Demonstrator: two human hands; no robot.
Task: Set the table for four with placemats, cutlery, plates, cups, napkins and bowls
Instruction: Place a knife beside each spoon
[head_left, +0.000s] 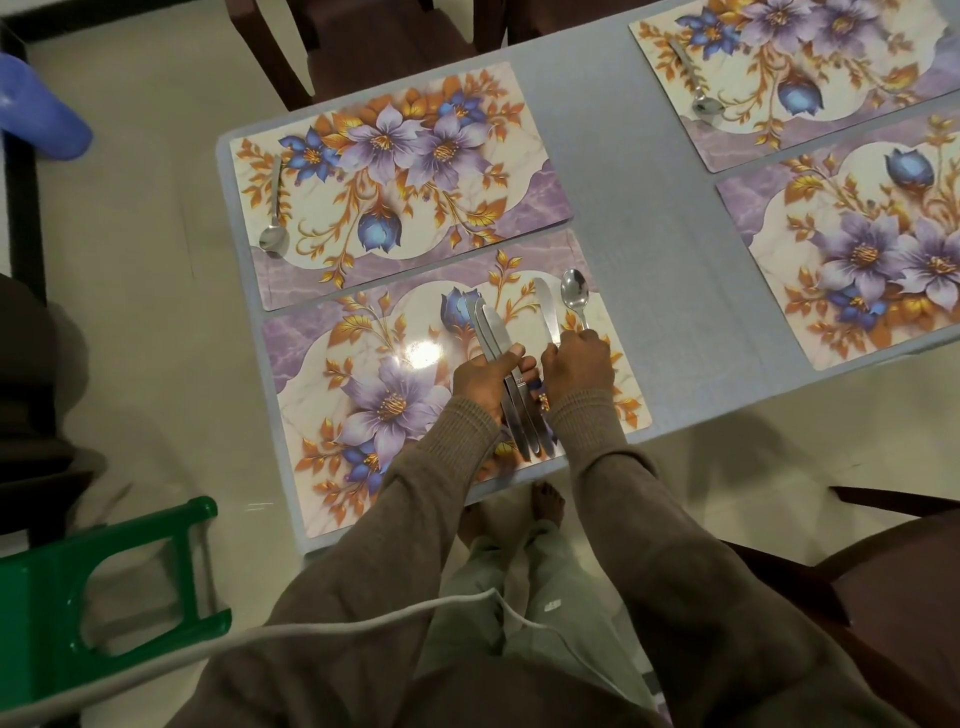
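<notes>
Our left hand (485, 376) has its fingers curled round a bundle of knives (511, 382), blades pointing to 11 o'clock over the near mat (363, 364). Our right hand (576, 364), just at 3 o'clock of it, pinches one knife (545, 306) and a spoon (574, 296) by their handles, fingers closed. Two mats at 12 and 1 o'clock each carry a lone spoon (274, 228).

Four placemats (400, 176) on the table (613, 218), spoons (274, 236) on three.
</notes>
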